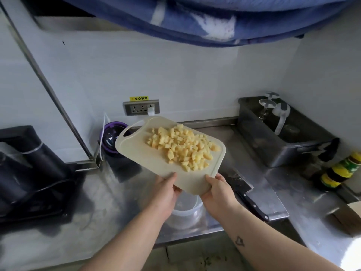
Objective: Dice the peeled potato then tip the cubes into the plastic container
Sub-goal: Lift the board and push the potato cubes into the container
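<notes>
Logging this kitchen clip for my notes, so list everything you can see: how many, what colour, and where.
cutting board: one, cream, held tilted above the container
potato cubes: a heap, yellow, on the board
plastic container: one, clear, on the counter under the board's near edge
cleaver: one, black handle, on the counter right of the hands
counter: one, steel
wall socket: one, grey, back wall
steel tub: one, grey, right rear
stemmed glasses: two, clear, upturned at the tub
bottles: two, yellow-green labels, far right
black appliance: one, far left
cloth: one, blue and white, overhead
left hand: grip on the board's near edge
right hand: grip on the same edge
</notes>
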Demonstrator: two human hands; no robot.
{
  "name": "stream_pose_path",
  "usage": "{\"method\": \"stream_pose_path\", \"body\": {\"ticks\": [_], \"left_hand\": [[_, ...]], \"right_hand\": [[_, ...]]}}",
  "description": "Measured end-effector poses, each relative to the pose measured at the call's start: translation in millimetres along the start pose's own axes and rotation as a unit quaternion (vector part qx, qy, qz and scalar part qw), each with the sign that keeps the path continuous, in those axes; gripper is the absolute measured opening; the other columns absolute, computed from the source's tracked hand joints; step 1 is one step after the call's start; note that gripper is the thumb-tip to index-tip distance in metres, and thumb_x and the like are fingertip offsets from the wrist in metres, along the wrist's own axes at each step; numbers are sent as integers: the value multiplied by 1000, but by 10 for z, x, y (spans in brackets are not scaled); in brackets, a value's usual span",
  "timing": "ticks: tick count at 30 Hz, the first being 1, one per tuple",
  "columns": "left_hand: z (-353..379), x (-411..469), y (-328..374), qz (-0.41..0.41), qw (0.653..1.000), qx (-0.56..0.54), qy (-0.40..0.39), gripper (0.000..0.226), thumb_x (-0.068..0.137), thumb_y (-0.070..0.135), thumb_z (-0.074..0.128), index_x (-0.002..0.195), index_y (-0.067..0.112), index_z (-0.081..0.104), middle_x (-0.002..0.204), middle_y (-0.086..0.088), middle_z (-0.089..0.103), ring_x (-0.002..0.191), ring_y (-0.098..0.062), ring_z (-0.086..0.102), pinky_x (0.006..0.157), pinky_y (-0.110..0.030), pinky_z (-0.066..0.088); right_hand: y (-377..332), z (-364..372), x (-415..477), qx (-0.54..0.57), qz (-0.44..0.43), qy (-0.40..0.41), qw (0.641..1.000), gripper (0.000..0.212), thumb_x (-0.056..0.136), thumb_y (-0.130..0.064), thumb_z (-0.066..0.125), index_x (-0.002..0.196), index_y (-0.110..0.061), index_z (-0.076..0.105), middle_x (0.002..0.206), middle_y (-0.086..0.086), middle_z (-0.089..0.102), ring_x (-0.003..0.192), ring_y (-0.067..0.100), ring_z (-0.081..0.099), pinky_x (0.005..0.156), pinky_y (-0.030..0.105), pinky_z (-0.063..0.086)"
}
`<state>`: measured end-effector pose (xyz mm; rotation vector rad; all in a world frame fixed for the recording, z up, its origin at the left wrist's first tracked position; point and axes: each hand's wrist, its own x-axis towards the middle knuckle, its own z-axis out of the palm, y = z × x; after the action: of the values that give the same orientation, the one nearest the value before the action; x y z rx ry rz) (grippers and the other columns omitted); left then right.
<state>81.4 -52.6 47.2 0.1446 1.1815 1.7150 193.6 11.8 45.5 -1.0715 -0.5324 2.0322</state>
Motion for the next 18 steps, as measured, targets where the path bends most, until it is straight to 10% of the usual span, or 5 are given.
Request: {"method": "stream_pose_path", "body": {"ticks": [13,18], "left_hand": [[-486,381,407,22,987,156,2,24,99,3,44,117,14,55,110,-6,67,95,-18,64,76,-33,52],[-593,526,522,14,973,231,6,23,101,11,45,121,12,55,114,-8,67,101,-22,64,86,-37,52]], "right_hand": [[-637,-25,424,-250,-11,60,966,21,101,-18,47,87,-10,60,92,10,62,81,23,57,76,34,44],[-789,79,592,-324,27,42,945,14,101,-5,43,100,-3,57,86,13,65,76,26,61,71,37,50]]}}
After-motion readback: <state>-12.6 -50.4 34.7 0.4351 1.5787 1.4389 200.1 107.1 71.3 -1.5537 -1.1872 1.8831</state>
